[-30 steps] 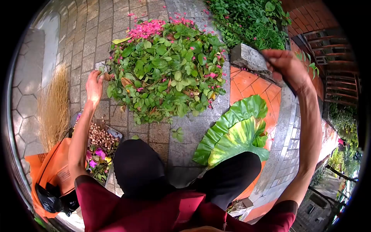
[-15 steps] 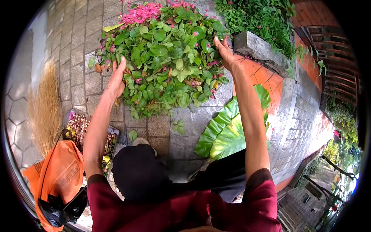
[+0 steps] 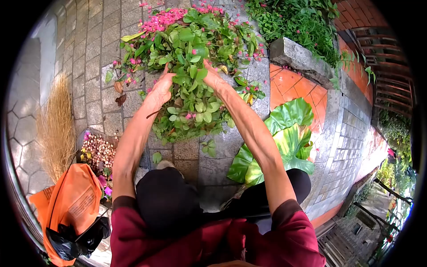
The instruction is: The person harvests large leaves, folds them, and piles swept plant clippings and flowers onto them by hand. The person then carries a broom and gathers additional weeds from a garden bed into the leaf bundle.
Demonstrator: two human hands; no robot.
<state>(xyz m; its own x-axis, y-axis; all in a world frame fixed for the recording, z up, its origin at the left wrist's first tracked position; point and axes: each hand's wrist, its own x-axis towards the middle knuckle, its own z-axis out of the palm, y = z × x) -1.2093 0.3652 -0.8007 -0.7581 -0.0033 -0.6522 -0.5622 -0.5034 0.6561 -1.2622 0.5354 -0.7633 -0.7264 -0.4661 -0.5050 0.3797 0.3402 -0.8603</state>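
Observation:
A heap of green leafy clippings (image 3: 193, 86) with pink blossoms (image 3: 167, 20) lies on the paving in front of me. My left hand (image 3: 162, 91) presses in from the left side of a bunch, and my right hand (image 3: 214, 79) from the right. The bunch is squeezed between them, and foliage hides most of the fingertips. Part of the heap spreads beyond both hands. A few sprigs and dry brown leaves (image 3: 119, 89) are scattered at its left edge.
A straw broom (image 3: 58, 127) and an orange bag (image 3: 75, 200) with black plastic are at left. Beside them a dustpan holds fallen petals (image 3: 100, 151). Large green leaves (image 3: 291, 138) lie at right, below a stone block (image 3: 302, 60). My knees are close below the heap.
Both hands have moved inward from the heap's outer sides, gathering clippings into a narrower bunch between them. More paving shows at the left and right of the bunch.

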